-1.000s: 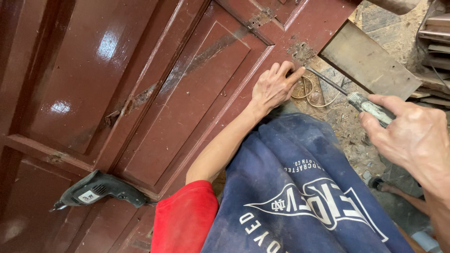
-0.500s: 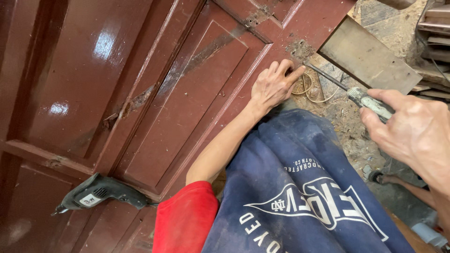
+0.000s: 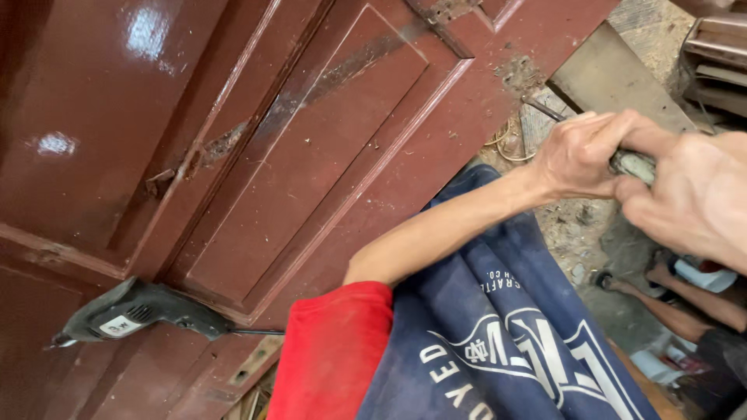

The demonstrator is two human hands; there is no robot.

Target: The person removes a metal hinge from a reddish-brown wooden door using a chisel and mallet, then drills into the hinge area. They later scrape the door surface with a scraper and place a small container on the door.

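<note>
Screwdriver (image 3: 634, 165) off the door's (image 3: 327, 155) right edge, just past the upper corner; pale grey-green handle showing only as a short stretch between the two hands, thin dark shaft running up-left toward a chipped, dusty patch (image 3: 517, 74) on the door's edge rail. Tip hidden or too small to place; cannot tell whether touching the wood

Held low and slanted, apparently to bear on that edge from the side rather than from above. Two hands on one tool: likely one for guiding, one for pushing

Left hand (image 3: 580, 155) beside the door's edge, curled tight round the front of the handle, fingers folded over, knuckles up, no gap visible. Forearm stretched out from a red sleeve (image 3: 331, 354) across a blue printed cloth (image 3: 506, 327) spread below the door's edge

Right hand (image 3: 692, 198) farther out from the door, closed on the rear of the handle, thumb pressed toward the left hand, the two touching

Door lying flat, glossy red-brown, panelled, paint scraped along one moulding near the middle. Drill (image 3: 132, 311) resting on the door's lower left part, well apart from both hands, cable trailing toward the sleeve; parked within reach, not in use

Grey plank (image 3: 607, 74) on the ground beyond the door's upper right corner; loop of thin cord (image 3: 506, 144) just off the edge
</note>
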